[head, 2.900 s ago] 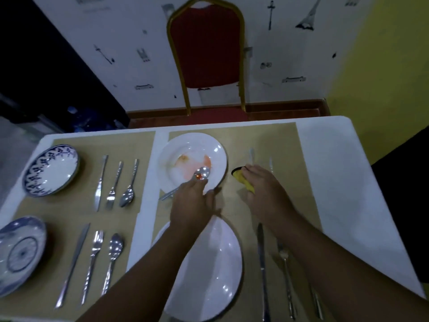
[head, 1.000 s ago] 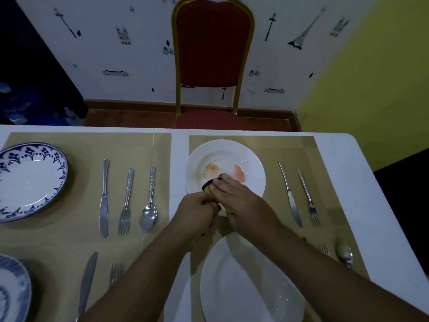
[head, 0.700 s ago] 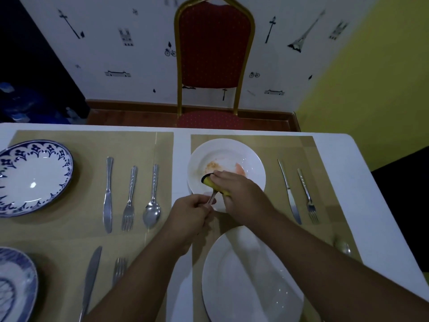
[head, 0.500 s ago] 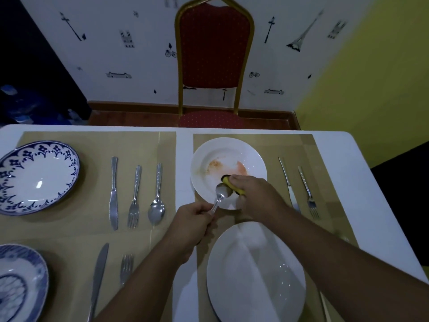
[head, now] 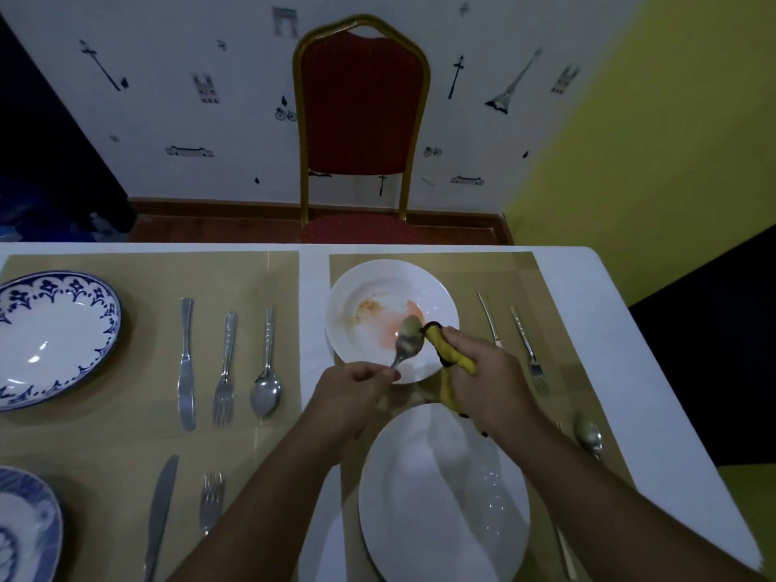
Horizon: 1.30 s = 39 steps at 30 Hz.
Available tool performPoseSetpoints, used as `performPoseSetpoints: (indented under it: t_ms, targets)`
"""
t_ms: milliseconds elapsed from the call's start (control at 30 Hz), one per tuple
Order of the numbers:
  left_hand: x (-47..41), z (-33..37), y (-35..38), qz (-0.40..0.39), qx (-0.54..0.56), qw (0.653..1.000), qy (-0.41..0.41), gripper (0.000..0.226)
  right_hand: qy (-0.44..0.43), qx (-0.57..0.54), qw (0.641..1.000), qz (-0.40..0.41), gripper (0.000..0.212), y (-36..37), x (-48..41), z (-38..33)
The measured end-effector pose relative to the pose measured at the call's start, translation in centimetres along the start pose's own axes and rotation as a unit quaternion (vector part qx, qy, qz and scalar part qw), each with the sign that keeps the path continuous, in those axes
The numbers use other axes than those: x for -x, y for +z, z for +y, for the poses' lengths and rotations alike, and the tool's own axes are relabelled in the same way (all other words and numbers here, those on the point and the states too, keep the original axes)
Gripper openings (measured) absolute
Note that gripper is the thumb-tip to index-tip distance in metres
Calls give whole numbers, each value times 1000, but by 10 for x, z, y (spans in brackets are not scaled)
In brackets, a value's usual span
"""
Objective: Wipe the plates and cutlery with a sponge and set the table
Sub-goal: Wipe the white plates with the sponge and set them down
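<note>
My left hand (head: 350, 394) grips the handle of a metal spoon (head: 408, 340), whose bowl hangs over a white deep plate (head: 369, 287) smeared with orange and brown residue. My right hand (head: 489, 378) holds a yellow sponge (head: 449, 350) with a dark edge; its tip touches the spoon's bowl on the right. A large white flat plate (head: 441, 497) lies in front of me, partly under my forearms.
A knife (head: 487, 312), a fork (head: 527, 348) and a spoon (head: 588, 434) lie right of the plates. On the left mat are a blue-patterned bowl (head: 50, 338), a second patterned plate (head: 25, 527) and two cutlery sets (head: 224, 367). A red chair (head: 361, 115) stands beyond the table's far edge.
The spoon's bowl has come out from under the sponge. My right hand has drawn the sponge to the right of it, while my left hand keeps hold of the handle.
</note>
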<state>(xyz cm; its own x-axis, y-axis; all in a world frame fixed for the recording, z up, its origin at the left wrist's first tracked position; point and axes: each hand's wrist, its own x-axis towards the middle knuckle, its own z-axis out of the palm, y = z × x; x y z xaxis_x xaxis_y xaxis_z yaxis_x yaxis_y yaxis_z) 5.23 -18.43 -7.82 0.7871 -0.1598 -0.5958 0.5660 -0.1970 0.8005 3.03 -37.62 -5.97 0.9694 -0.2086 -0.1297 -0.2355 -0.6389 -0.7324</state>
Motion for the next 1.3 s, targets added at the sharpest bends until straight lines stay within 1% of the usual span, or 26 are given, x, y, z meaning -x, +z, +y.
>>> performPoseSetpoints:
  t_ms: [100, 200, 300, 367, 500, 567, 667, 733, 833, 967, 1033, 1100, 1200, 1267, 1300]
  targets:
    - [2, 9, 12, 10, -52, 997, 52, 19, 31, -39, 999, 15, 52, -11, 11, 13]
    - [3, 21, 31, -7, -84, 993, 83, 21, 34, -41, 998, 15, 55, -26, 18, 28]
    - [3, 33, 58, -32, -49, 997, 57, 24, 22, -51, 998, 21, 55, -45, 18, 45]
    - [4, 38, 79, -33, -34, 998, 42, 26, 23, -69, 997, 16, 54, -60, 15, 57]
    - [-4, 41, 127, 3, 7, 1000, 30, 8, 6, -77, 997, -1, 54, -90, 8, 90]
    - [-9, 41, 156, 24, 17, 999, 14, 10, -12, -74, 997, -6, 54, -107, 9, 109]
    - [-18, 41, 200, 38, -25, 999, 16, 15, -21, -54, 998, -6, 55, -134, 7, 140]
    - [-29, 39, 230, 21, -57, 998, 26, 11, -10, -40, 999, -4, 56, -149, 2, 164]
    - [-52, 35, 266, 34, -104, 993, 44, 8, 16, -46, 999, 2, 56, -168, -5, 195]
    - [-83, 38, 304, 50, -140, 988, 51, 13, 27, -40, 999, 2, 56, -179, -18, 225]
    - [-99, 40, 319, 62, -154, 985, 51, 14, 27, -31, 999, -6, 56, -181, -26, 237]
    - [-116, 42, 330, 75, -172, 980, 58, 11, 21, -31, 999, -13, 56, -182, -33, 246]
    - [-134, 42, 339, 85, -240, 964, 80, 8, 16, -21, 1000, -10, 55, -182, -44, 254]
    - [-138, 41, 340, 93, -289, 948, 98, 16, 5, -10, 1000, -10, 53, -181, -50, 259]
    - [-138, 40, 339, 96, -300, 943, 106, 24, -2, 1, 1000, -13, 52, -180, -52, 261]
